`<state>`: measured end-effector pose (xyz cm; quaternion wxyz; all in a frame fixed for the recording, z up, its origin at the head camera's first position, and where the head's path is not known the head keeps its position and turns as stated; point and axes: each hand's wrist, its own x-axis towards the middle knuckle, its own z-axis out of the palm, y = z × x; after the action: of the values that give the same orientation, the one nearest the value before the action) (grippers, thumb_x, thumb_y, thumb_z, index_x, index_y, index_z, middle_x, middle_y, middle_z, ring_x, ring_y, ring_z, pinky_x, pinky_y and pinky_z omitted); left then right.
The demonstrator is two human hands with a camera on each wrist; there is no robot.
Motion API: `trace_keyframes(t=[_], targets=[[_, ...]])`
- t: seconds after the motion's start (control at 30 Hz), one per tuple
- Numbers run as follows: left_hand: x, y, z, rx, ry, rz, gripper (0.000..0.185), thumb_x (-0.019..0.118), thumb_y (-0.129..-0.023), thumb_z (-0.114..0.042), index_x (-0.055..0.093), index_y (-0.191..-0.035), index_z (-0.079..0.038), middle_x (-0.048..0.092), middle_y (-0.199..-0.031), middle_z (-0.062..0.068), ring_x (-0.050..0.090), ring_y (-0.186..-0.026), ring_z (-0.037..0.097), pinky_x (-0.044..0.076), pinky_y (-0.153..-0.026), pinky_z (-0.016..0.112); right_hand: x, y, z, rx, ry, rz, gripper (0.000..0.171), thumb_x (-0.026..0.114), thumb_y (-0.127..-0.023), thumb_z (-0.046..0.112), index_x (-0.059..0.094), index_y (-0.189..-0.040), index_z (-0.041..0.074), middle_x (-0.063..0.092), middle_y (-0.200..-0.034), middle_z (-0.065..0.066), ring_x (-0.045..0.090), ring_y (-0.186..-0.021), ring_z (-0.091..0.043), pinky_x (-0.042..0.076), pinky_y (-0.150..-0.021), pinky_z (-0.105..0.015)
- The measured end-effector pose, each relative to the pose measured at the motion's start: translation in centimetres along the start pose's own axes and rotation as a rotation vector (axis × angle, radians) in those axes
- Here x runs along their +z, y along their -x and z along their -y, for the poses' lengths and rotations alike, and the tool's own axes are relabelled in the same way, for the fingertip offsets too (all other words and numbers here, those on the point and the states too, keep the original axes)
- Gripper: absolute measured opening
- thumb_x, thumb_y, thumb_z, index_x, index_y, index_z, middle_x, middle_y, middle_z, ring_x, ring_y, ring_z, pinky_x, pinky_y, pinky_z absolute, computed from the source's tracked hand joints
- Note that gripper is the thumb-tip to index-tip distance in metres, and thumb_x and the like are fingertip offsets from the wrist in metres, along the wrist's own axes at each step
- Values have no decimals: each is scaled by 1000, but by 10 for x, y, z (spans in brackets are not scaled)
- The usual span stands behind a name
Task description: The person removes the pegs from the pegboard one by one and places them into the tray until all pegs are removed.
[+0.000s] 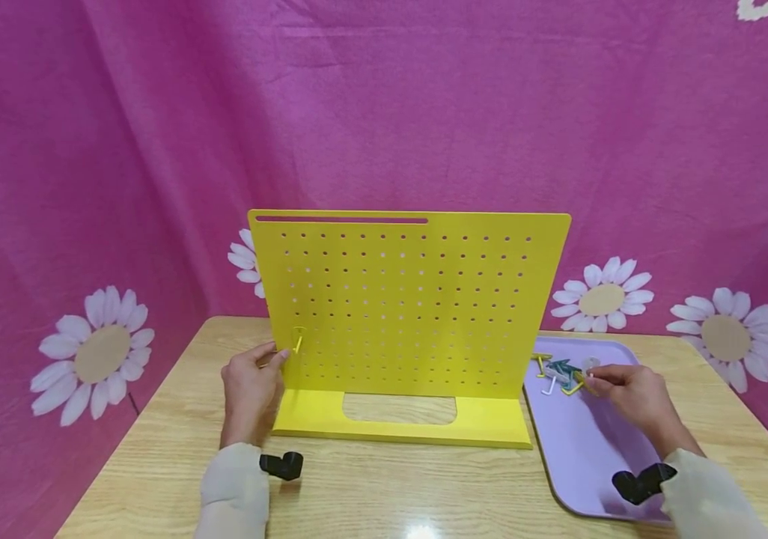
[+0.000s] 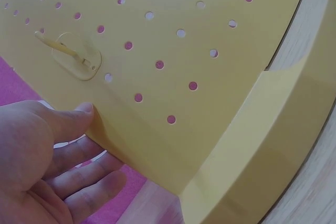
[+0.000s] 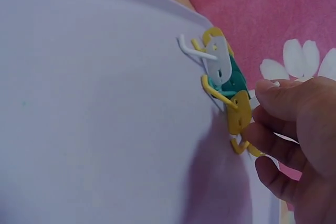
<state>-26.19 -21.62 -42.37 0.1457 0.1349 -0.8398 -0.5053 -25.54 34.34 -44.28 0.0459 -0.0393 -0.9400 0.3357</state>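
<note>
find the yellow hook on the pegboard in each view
Head: hook low on the pegboard's left side, by the left hand.
Left wrist: hook upper left, above the thumb.
Right wrist: not in it.
Shared landmark: pegboard.

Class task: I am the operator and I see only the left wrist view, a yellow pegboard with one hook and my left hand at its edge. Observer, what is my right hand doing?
Observer: The right hand reaches into a lilac tray right of the pegboard.
Operator: What lies in that tray?
Observer: A small heap of hooks: white, teal and yellow ones.
Operator: Is the hand gripping one?
Observer: Its fingertips touch a yellow hook at the heap's edge; whether they pinch it is unclear.
Operator: How many hooks are on the board?
Observer: Only one yellow hook, near the lower left corner.
</note>
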Motion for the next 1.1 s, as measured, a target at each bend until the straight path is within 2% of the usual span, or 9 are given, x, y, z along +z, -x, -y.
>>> trace_keyframes(t=[0.1, 0.2, 0.33, 0.53, 0.67, 0.8, 0.9, 0.97, 1.1], targets=[[0, 0, -1, -11, -2, 2, 39, 66, -98, -21, 64, -134, -6, 65, -125, 18, 63, -110, 37, 53, -91, 46, 2, -2, -2, 36, 1, 18, 33, 71, -94, 13, 69, -119, -7, 67, -113, -26, 58, -101, -38, 55, -77, -40], [-1, 0, -2, -24, 6, 8, 39, 66, -98, -21, 64, -135, -6, 64, -127, 18, 62, -112, 37, 53, -92, 46, 2, -2, -3, 61, 3, 27, 34, 71, -94, 13, 67, -122, -7, 65, -116, -27, 57, -101, -39, 55, -75, -39], [-1, 0, -3, -23, 12, 11, 39, 66, -98, -22, 64, -134, -6, 65, -125, 19, 61, -113, 36, 52, -94, 46, 0, 1, 0, 32, 30, 24, 40, 71, -95, 18, 65, -126, -6, 64, -117, -28, 57, -100, -38, 54, -72, -35], [-2, 0, -2, -10, -14, -1, 39, 67, -98, -21, 64, -134, -6, 65, -126, 19, 62, -112, 37, 53, -92, 46, -1, 8, 13, -70, 47, -27, 39, 70, -96, 20, 65, -125, -5, 69, -108, -23, 61, -92, -33, 54, -65, -29], [-2, 0, -1, -5, -21, 0, 39, 66, -99, -21, 64, -134, -5, 65, -127, 19, 62, -113, 37, 53, -92, 46, 0, 16, 29, -157, 20, -107, 37, 71, -95, 22, 68, -121, -5, 72, -100, -18, 63, -86, -27, 52, -59, -26], [-1, 0, -1, -10, -14, 1, 39, 66, -99, -21, 63, -135, -5, 65, -127, 19, 63, -112, 37, 53, -92, 46, 2, 25, 49, -277, -17, -206, 32, 76, -91, 21, 73, -114, -2, 74, -93, -12, 60, -79, -13, 49, -53, -24], [-1, -1, 0, -15, -9, 5, 40, 66, -99, -21, 63, -135, -6, 64, -127, 19, 62, -112, 37, 53, -92, 46, 6, 29, 63, -364, -56, -249, 26, 79, -88, 15, 76, -109, -1, 74, -89, -9, 59, -74, -4, 49, -52, -22], [0, -1, 0, -13, -12, 6, 40, 66, -99, -21, 63, -135, -6, 64, -127, 19, 62, -113, 37, 52, -93, 47, 9, 32, 71, -403, -92, -252, 23, 79, -87, 11, 77, -107, 0, 75, -88, -8, 60, -73, -1, 50, -53, -21], [0, -1, 0, -6, -23, 2, 39, 66, -99, -21, 63, -135, -5, 65, -127, 19, 62, -113, 37, 52, -93, 47, 16, 35, 89, -442, -162, -213, 20, 78, -87, 6, 76, -106, -2, 75, -88, -8, 64, -72, -5, 52, -56, -21]])
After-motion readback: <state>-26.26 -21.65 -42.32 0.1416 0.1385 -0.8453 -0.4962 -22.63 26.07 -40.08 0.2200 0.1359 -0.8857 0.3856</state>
